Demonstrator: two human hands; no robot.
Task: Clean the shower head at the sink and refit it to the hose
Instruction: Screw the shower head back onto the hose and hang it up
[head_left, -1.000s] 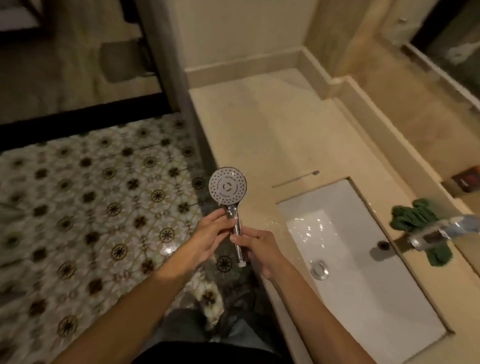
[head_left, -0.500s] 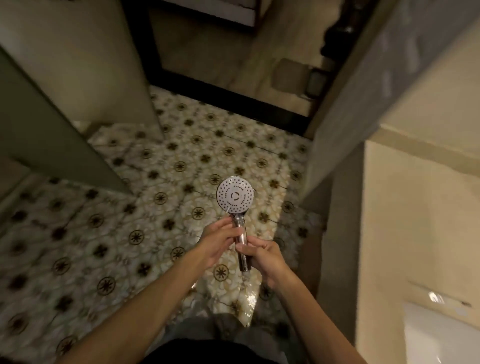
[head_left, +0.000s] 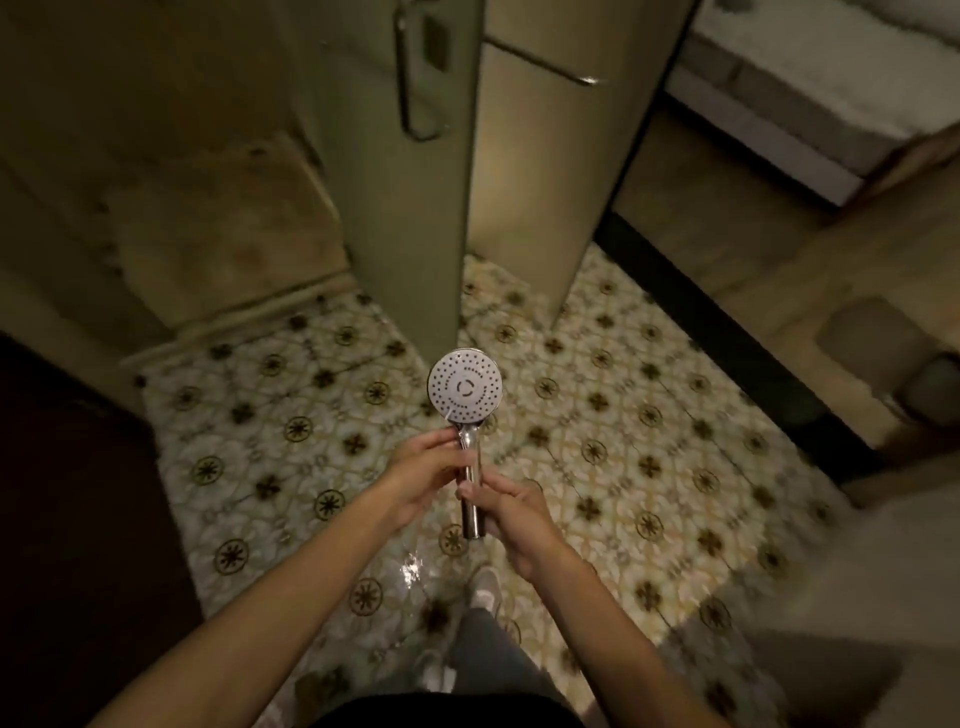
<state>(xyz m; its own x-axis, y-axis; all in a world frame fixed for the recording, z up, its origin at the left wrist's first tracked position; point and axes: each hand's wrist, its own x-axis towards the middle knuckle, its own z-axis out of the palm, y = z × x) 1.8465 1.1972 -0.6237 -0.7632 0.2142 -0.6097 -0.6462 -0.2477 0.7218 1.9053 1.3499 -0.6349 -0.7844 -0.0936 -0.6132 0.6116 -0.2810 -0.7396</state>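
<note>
A chrome shower head (head_left: 464, 385) with a round white spray face points up toward me, held upright over the patterned floor. My left hand (head_left: 423, 470) grips the upper part of its handle, just under the face. My right hand (head_left: 511, 512) holds the lower handle, whose open chrome end (head_left: 471, 525) sticks out below my fingers. No hose is attached to it, and neither hose nor sink is in view.
An open door (head_left: 415, 171) with a metal handle (head_left: 413, 78) stands edge-on straight ahead. Patterned floor tiles (head_left: 623, 415) with a wet patch (head_left: 410, 566) lie below. A dark threshold (head_left: 727, 338) leads to a room at right. My foot (head_left: 483, 587) is beneath my hands.
My view has swung left, away from the sink and counter, to face the open door. Both hands keep the same grip on the shower head.
</note>
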